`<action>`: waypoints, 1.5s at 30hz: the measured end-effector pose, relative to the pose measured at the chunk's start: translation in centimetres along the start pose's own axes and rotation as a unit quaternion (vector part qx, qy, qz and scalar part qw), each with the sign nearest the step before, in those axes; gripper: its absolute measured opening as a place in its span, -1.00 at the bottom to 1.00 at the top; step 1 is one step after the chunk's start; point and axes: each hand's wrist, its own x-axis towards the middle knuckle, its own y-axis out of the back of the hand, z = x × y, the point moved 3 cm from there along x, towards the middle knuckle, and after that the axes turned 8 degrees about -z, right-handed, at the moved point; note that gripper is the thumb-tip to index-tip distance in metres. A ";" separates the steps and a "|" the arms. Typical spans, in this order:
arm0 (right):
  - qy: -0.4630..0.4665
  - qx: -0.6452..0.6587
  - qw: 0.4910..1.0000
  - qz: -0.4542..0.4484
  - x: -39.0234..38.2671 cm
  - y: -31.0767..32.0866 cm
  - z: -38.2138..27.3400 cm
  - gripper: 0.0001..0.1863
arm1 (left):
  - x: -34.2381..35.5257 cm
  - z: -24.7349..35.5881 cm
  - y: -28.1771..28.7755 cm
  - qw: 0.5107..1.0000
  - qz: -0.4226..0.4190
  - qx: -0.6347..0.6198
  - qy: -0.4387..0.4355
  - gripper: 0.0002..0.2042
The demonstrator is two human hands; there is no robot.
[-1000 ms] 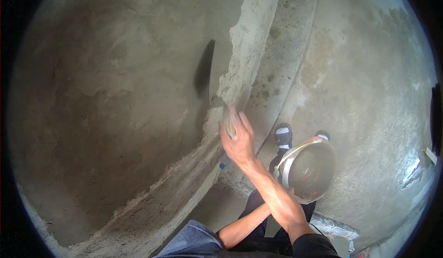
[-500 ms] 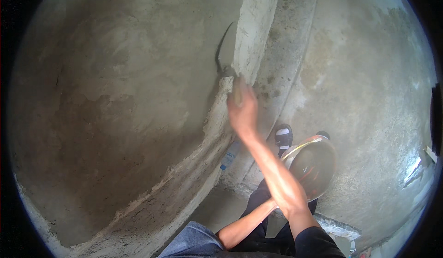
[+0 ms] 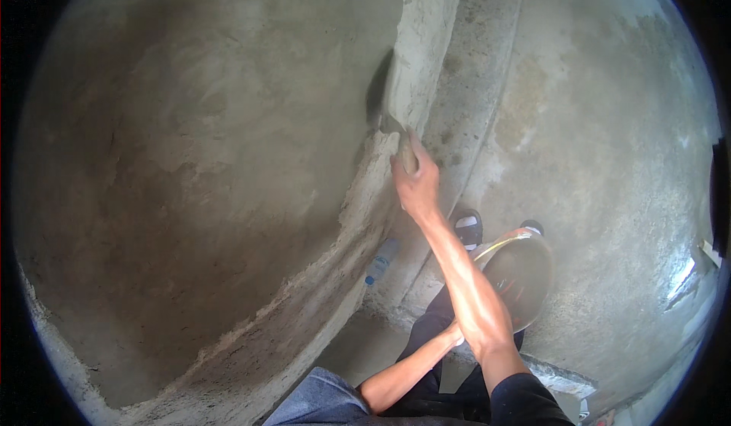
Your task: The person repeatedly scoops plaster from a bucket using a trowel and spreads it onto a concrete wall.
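Note:
My right hand (image 3: 417, 178) is closed around the handle of a trowel (image 3: 407, 154), whose blade lies against the inner face of a rough plastered edge (image 3: 422, 53); a dark patch beside it looks like its shadow. My left hand (image 3: 457, 333), partly hidden behind my right forearm, grips the near side of a round bucket (image 3: 520, 277) held over my legs and feet. The bucket has a yellowish handle and murky contents with some orange streaks, blurred. A broad grey plastered surface (image 3: 205, 106) fills the left, bordered by that ragged curving edge.
A plastic bottle (image 3: 381, 262) with a blue cap rests beside the outer foot of the curved edge. A narrow concrete strip (image 3: 480, 53) runs along it. My sandalled feet (image 3: 467, 232) are on the concrete floor (image 3: 609, 159) to the right, and a low ledge (image 3: 560, 376) is near the bottom.
My right hand and the trowel have moved up and right along the edge, farther from my body, bringing the bottle into view. My left hand stays at the bucket, which has shifted slightly.

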 end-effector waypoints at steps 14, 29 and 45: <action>-0.045 0.113 0.992 -0.025 -5.0 -2.2 1.3 -0.33 | -2.4 2.0 -2.9 0.990 0.118 -0.016 -0.072 -0.65; -0.027 -0.032 0.998 -0.040 -9.4 -2.5 1.6 -0.71 | -3.7 4.6 -8.6 0.957 0.222 -0.085 -0.165 -0.67; -0.122 0.138 0.970 -0.158 -14.5 -6.3 0.0 -0.78 | -0.5 0.1 -13.5 0.933 0.242 -0.123 -0.235 -0.54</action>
